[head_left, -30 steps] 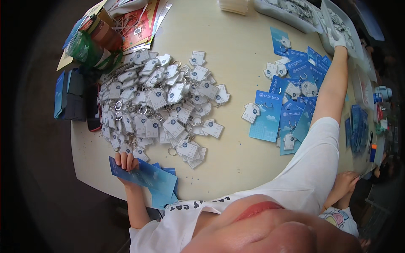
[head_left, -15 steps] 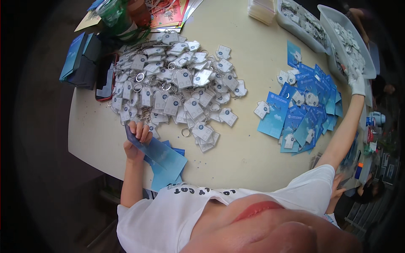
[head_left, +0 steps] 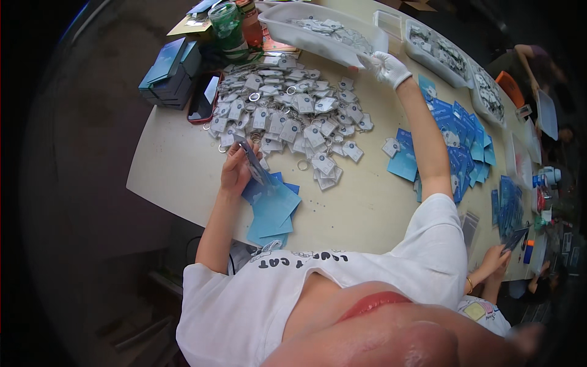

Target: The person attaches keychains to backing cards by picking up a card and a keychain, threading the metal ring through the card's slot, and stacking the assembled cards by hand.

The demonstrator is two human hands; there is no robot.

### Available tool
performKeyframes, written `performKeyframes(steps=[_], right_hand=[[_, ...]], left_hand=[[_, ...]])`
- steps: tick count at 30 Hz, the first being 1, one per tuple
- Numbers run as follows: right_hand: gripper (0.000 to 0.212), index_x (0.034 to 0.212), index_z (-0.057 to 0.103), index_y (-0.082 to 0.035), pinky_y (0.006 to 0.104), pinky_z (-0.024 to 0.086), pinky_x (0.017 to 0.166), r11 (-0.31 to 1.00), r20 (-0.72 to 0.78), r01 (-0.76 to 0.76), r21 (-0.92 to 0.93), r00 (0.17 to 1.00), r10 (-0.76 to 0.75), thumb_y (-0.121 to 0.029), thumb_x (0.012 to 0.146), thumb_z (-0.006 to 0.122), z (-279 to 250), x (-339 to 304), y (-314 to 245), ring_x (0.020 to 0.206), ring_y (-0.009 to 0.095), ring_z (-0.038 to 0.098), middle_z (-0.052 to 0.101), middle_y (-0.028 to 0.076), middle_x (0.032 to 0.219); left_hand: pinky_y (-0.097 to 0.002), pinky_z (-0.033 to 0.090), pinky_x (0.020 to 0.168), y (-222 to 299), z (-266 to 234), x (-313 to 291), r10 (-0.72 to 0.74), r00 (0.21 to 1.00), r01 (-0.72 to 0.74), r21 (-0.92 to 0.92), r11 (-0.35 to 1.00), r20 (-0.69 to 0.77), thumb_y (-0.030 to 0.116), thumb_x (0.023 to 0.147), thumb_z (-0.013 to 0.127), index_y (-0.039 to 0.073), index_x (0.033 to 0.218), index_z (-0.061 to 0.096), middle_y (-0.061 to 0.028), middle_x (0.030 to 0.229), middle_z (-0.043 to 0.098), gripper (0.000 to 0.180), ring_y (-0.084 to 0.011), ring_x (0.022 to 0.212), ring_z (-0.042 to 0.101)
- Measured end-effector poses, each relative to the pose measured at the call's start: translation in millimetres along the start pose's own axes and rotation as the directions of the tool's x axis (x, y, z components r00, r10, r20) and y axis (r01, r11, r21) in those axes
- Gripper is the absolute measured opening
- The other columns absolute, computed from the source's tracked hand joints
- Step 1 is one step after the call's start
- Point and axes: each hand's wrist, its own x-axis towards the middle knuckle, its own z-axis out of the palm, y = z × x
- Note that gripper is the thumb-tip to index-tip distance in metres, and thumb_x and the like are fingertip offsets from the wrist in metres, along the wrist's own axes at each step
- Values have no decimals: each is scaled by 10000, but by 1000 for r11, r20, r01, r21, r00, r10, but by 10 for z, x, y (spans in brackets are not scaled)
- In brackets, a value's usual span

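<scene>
My left hand (head_left: 232, 172), bare, pinches a blue card (head_left: 257, 170) tilted nearly edge-on. Below it, more light-blue cards (head_left: 276, 211) lie fanned at the table's near edge. My right hand (head_left: 391, 69) wears a white glove and is closed on the near right end of a white plastic tray (head_left: 304, 40); its fingertips are partly hidden. House-shaped keychains fill part of that tray. Between my hands spreads a big pile of white house-shaped keychains (head_left: 298, 119) with metal rings. Right of my right forearm lie blue cards (head_left: 461, 122), some with keychains on them.
A phone (head_left: 204, 98), dark-blue boxes (head_left: 169, 85) and a green cup (head_left: 228, 32) stand at the far left. More keychain trays (head_left: 441, 69) line the far right. A co-worker's hands (head_left: 491, 263) hold a dark card at the right.
My right hand has swung leftward from the far right, and the keychain tray is now behind the pile. My left hand still holds the card, now turned more edge-on. The view has shifted.
</scene>
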Motion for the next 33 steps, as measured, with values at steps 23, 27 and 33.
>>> performKeyframes(steps=[23,27,33], right_hand=[[186,923,676,-93,309,493,803,-564,227,-303,-768,695,-682,-245,818,691,1101,-1091,3662,891,195,624,644,45,962],[167,847,681,-124,368,499,803,-779,425,-354,-518,684,-593,-282,795,692,781,-846,3760,903,253,601,600,74,900],[128,770,622,-77,367,502,813,-885,411,-282,-371,805,-429,-195,764,670,779,-766,3647,922,262,584,591,80,948]], left_hand=[[-357,443,943,806,214,-394,227,970,-216,112,970,-90,91,947,545,42,1154,578,-75,1133,634,215,-192,1071,578],[-271,503,792,721,306,-447,221,967,-188,233,954,-124,23,867,652,21,1010,637,-62,968,681,144,-125,878,637],[-241,504,699,444,506,-532,132,990,-104,370,923,-52,42,827,709,20,980,668,-65,913,694,160,-103,797,644]])
